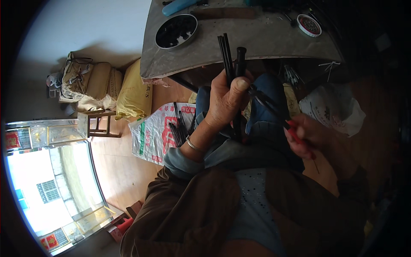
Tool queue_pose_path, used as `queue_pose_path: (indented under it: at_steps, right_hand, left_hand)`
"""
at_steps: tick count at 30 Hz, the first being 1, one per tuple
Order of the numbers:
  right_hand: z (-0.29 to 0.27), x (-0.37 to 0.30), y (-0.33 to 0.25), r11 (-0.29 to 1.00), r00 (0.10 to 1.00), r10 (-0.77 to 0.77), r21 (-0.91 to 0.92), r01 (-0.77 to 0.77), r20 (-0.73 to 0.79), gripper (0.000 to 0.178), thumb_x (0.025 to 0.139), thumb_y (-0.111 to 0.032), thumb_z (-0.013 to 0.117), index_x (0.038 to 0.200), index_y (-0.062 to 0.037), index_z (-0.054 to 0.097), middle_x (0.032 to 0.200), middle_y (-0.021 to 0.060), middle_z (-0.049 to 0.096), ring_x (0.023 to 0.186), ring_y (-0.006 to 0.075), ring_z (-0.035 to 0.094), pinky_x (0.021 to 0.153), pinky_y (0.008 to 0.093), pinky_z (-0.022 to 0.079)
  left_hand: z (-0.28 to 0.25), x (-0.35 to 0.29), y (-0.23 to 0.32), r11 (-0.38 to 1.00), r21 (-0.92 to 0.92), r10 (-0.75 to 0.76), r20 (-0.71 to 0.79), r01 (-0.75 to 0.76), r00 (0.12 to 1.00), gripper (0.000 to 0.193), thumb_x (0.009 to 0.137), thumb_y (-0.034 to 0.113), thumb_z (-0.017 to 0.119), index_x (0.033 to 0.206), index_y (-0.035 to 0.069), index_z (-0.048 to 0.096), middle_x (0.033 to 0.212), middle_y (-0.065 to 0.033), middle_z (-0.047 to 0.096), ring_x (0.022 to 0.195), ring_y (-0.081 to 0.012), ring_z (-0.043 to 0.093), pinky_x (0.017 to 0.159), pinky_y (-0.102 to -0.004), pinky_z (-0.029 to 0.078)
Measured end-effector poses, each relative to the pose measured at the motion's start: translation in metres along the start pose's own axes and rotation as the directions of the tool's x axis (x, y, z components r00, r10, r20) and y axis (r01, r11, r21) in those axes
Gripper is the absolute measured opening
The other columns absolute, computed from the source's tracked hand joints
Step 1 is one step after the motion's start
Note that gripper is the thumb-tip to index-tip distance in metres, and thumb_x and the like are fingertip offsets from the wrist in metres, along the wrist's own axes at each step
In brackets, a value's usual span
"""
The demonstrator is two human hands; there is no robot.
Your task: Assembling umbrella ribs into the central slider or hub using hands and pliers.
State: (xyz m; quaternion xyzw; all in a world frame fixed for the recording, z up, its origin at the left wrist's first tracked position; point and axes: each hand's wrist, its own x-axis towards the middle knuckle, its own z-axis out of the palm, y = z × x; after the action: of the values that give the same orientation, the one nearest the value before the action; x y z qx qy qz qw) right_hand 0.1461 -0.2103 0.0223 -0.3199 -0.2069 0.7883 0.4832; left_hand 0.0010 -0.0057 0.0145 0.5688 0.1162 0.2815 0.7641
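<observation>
My left hand [227, 96] is closed around a bundle of thin black rods [224, 49] and a thicker black tube [240, 60] with a flared end. They stand upright over my lap, near the table's front edge. My right hand [306, 137], lower and in shadow, is closed around a red-handled tool [294, 132]; its exact kind is too dark to make out. Between the hands a dark slender piece [267, 103] slants down from my left thumb to the red grip. Whether it belongs to the tool or the rods is unclear.
On the grey table [257, 40] stand a bowl of small black parts [176, 31] and a round white-rimmed container [309, 25]. More black rods [177, 132] lie on a printed plastic sack [147, 132] left of my legs. Beyond are a wooden stool [100, 124] and stuffed yellow sacks [136, 94].
</observation>
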Motion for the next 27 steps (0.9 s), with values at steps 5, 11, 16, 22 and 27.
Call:
queue_pose_path:
  at_steps: [5, 11, 16, 22, 27]
  right_hand:
    - [-0.006, -0.009, -0.038, 0.92, 0.959, 0.272, -0.273, -0.283, -0.079, 0.02, 0.077, -0.01, 0.059, 0.093, -0.0004, 0.051, 0.062, 0.0084, 0.056, 0.048, 0.0157, 0.057, 0.044, 0.0287, 0.049]
    - [0.02, 0.005, -0.031, 0.132, 0.795, -0.579, -0.983, -0.126, -0.179, 0.033, 0.083, -0.008, 0.055, 0.114, 0.0034, 0.052, 0.084, 0.0096, 0.062, 0.075, 0.0169, 0.061, 0.066, 0.0312, 0.049]
    - [0.02, 0.013, -0.021, 0.972, 0.985, 0.114, -0.191, -0.138, -0.128, 0.022, 0.096, -0.011, 0.046, 0.11, 0.0043, 0.054, 0.068, 0.0047, 0.056, 0.046, 0.0102, 0.051, 0.043, 0.0236, 0.044]
    - [0.022, 0.024, -0.019, 0.905, 0.952, -0.103, -0.425, -0.031, -0.287, 0.032, 0.098, -0.02, 0.048, 0.119, 0.0036, 0.051, 0.077, 0.0083, 0.06, 0.06, 0.0133, 0.06, 0.055, 0.0258, 0.049]
    - [0.033, 0.027, -0.027, 0.916, 0.963, -0.009, -0.387, -0.101, -0.271, 0.036, 0.099, -0.024, 0.047, 0.122, 0.0027, 0.049, 0.082, 0.0089, 0.061, 0.066, 0.0139, 0.061, 0.059, 0.0265, 0.051]
  left_hand:
    - [0.006, 0.0, 0.0, 1.0, 0.013, 0.002, -0.009, -0.002, 1.0, 0.039, 0.092, 0.042, 0.058, 0.091, 0.003, 0.054, 0.059, 0.0023, 0.048, 0.045, -0.0036, 0.042, 0.041, -0.019, 0.033]
    - [-0.007, 0.005, -0.001, 0.999, 0.007, -0.044, 0.007, 0.044, 0.999, 0.049, 0.094, 0.051, 0.048, 0.09, 0.003, 0.055, 0.056, 0.0015, 0.048, 0.042, -0.0045, 0.042, 0.039, -0.0193, 0.031]
    - [-0.012, 0.003, -0.001, 0.999, 0.025, -0.039, 0.058, 0.038, 0.998, 0.057, 0.094, 0.057, 0.04, 0.091, 0.002, 0.056, 0.054, 0.0008, 0.047, 0.042, -0.0051, 0.042, 0.039, -0.0196, 0.031]
    - [-0.013, 0.011, 0.003, 0.993, 0.008, -0.115, 0.074, 0.115, 0.991, 0.06, 0.097, 0.056, 0.032, 0.09, 0.002, 0.056, 0.053, 0.0002, 0.047, 0.041, -0.006, 0.043, 0.039, -0.0203, 0.031]
    - [-0.018, 0.012, 0.004, 0.984, -0.036, -0.173, 0.068, 0.176, 0.983, 0.06, 0.097, 0.056, 0.033, 0.089, 0.002, 0.057, 0.054, -0.0002, 0.047, 0.041, -0.0066, 0.043, 0.039, -0.0208, 0.032]
